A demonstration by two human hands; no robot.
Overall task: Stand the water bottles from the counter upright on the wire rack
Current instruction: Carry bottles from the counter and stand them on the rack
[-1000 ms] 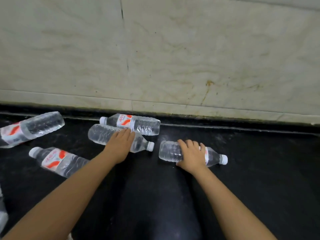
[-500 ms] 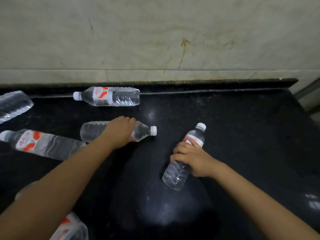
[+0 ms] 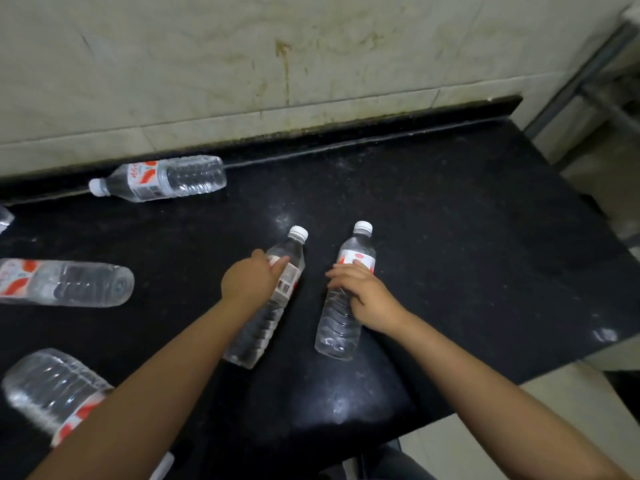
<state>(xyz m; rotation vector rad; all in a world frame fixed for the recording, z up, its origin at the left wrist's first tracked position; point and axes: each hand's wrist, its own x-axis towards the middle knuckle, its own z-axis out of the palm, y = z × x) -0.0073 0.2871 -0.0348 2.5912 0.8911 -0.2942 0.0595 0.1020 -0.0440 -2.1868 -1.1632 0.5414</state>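
Both bottles now lifted, left hand wrapping one, right hand wrapping another; hold firmly, caps up, toward the rack.

A stained pale marble wall rises at the back, with light floor tiles lower right.

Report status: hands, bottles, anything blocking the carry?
Left hand grips one bottle, right hand grips another bottle, caps pointing away. Three more loose bottles lie on the counter. Wire rack not in view; nothing between the hands.
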